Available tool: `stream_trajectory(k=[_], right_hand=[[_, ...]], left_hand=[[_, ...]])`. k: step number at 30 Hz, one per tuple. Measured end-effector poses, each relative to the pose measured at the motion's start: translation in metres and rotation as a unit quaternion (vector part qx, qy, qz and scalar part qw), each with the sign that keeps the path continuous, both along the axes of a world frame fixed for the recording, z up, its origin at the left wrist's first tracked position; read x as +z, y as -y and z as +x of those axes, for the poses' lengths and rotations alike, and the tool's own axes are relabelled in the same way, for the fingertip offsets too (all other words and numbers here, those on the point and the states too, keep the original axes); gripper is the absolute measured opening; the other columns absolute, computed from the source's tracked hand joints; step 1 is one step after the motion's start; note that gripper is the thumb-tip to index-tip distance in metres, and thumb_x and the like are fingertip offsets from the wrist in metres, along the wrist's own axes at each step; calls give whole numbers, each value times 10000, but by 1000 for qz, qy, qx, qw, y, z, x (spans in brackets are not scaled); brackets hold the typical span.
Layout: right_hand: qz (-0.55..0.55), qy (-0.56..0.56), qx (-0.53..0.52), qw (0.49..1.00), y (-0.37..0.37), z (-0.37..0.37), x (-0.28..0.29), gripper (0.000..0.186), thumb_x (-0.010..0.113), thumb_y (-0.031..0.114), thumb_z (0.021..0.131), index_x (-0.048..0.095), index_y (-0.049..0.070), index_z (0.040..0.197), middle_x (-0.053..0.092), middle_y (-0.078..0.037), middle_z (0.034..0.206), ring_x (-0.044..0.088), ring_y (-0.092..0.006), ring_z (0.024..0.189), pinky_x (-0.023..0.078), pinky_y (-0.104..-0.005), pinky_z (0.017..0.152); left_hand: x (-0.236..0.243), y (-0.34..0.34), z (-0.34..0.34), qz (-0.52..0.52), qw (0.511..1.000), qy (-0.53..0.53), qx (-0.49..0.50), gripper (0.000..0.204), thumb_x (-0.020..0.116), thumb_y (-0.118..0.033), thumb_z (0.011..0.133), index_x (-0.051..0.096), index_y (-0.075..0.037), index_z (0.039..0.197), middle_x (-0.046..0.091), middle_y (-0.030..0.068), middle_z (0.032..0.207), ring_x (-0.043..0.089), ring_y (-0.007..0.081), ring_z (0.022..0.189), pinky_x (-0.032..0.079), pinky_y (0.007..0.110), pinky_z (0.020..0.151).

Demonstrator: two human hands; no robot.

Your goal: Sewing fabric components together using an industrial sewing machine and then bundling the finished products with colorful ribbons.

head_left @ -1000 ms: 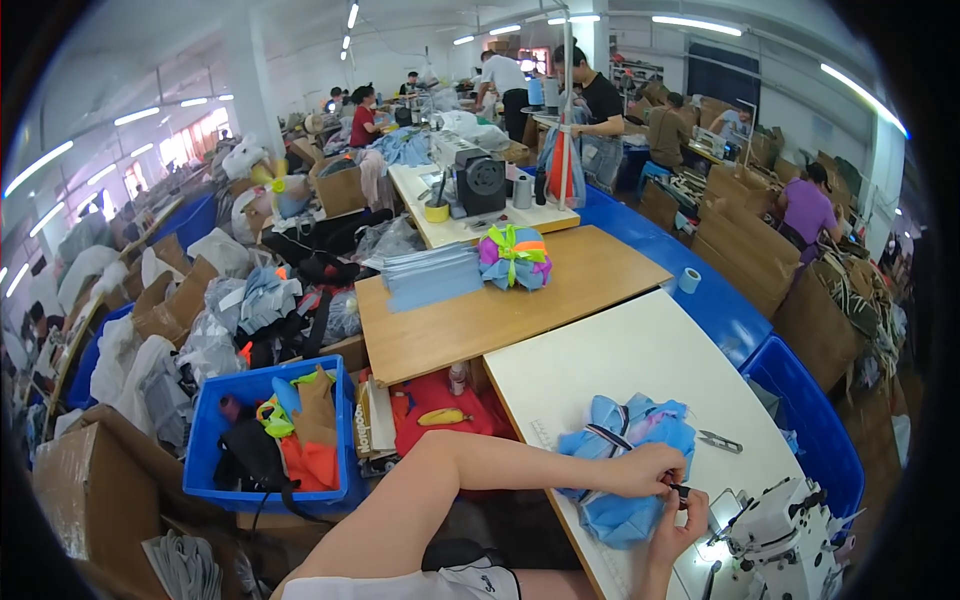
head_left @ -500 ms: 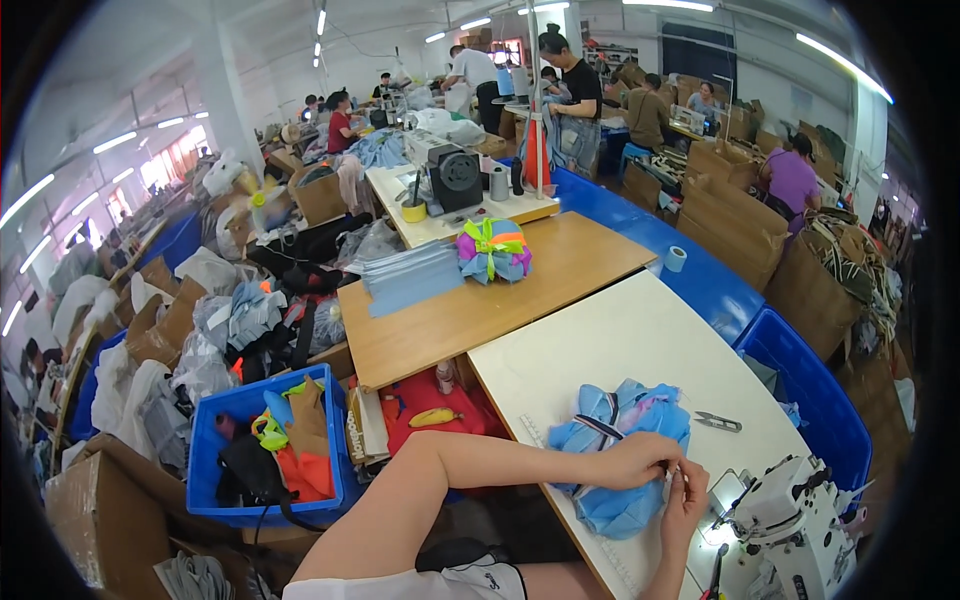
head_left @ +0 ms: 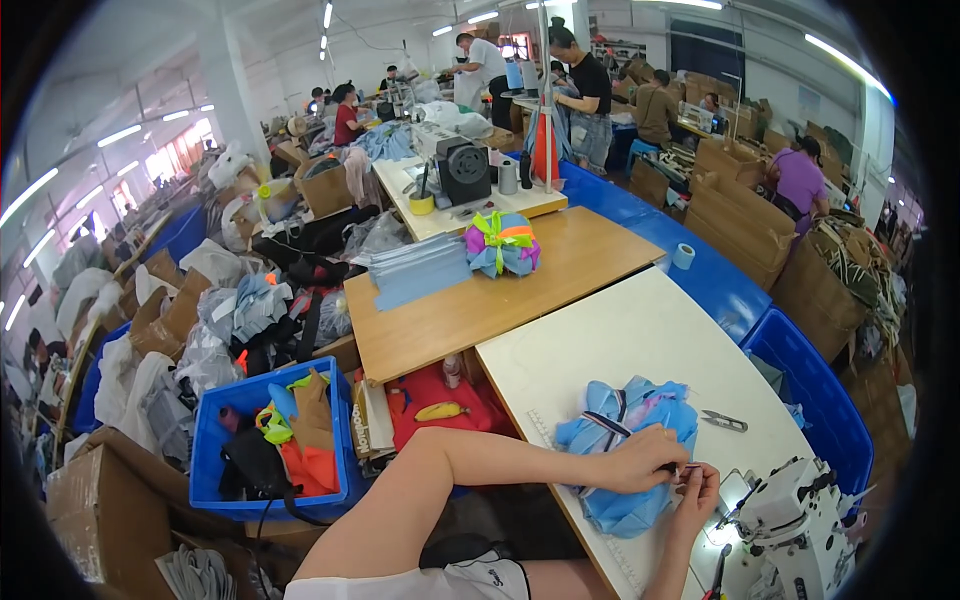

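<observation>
A crumpled bundle of light blue fabric (head_left: 625, 512) with a pinkish patch lies on the white tabletop, and a dark-and-white striped strap (head_left: 604, 424) runs over it. Across the bundle reaches my left hand (head_left: 640, 462), fingers closed in a pinch. My right hand (head_left: 694, 498) is closed beside it, fingertips almost meeting the left ones. Something small, dark and pale, shows between the fingertips; its kind is too small to make out. To the right of the hands stands a white sewing machine (head_left: 795, 510) with its lamp lit.
Thread snips (head_left: 725, 420) lie beyond the fabric, and dark-handled scissors (head_left: 717, 572) near the machine. A brown board (head_left: 570, 250) carries a colourful fabric ball (head_left: 503, 244) and stacked grey-blue pieces (head_left: 420, 268). Blue bins (head_left: 350, 480) stand left and right (head_left: 850, 440). Several people work farther back.
The view has shifted slightly. My hands stay at the fabric's near right side; their fingertips have parted a little, and a small dark and pale piece now shows between them.
</observation>
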State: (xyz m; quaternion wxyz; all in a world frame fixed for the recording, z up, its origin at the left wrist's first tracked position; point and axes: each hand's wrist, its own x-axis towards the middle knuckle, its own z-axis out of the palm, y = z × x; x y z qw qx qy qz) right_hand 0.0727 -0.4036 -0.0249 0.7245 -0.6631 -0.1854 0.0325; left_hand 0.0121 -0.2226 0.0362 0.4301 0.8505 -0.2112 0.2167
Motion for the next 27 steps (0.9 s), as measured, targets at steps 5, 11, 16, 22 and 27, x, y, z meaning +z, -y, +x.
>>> stream_trajectory(k=[5, 11, 16, 22, 27], right_hand=[[105, -85, -21, 991, 0, -3, 7, 122, 517, 199, 1037, 569, 89, 1036, 652, -37, 982, 597, -84, 863, 445, -229, 698], [264, -161, 45, 950, 0, -8, 16, 123, 542, 207, 987, 552, 86, 1004, 619, -51, 965, 568, -104, 842, 441, -240, 689], [154, -65, 103, 981, 2, -5, 11, 100, 536, 152, 949, 551, 61, 912, 603, -62, 891, 519, -117, 695, 429, -244, 657], [126, -96, 62, 985, 4, -12, 15, 169, 549, 99, 950, 644, -10, 1037, 667, -80, 968, 603, -116, 809, 445, -247, 682], [-92, 134, 12, 987, -6, -14, 15, 280, 625, 22, 888, 692, 71, 1155, 599, -52, 1103, 573, -146, 986, 436, -252, 733]], left_hand=[[-2, 2, 1, -17, 996, -64, 55, 127, 726, -102, 823, 606, -79, 860, 581, 81, 836, 541, 270, 874, 402, 399, 793], [-3, 0, 13, -73, 988, -120, 62, 184, 770, -155, 802, 617, -57, 833, 624, 88, 830, 583, 270, 826, 444, 388, 746], [-11, -4, 22, -149, 975, -161, 33, 200, 784, -136, 759, 624, -15, 767, 661, 94, 750, 632, 202, 733, 483, 333, 658], [-8, -8, 19, -126, 979, -160, 27, 187, 775, -97, 707, 630, 11, 752, 654, 109, 742, 631, 186, 727, 499, 320, 666], [-8, -10, 18, -115, 980, -164, 18, 184, 783, -64, 686, 649, 2, 795, 658, 104, 798, 639, 232, 788, 511, 339, 713]])
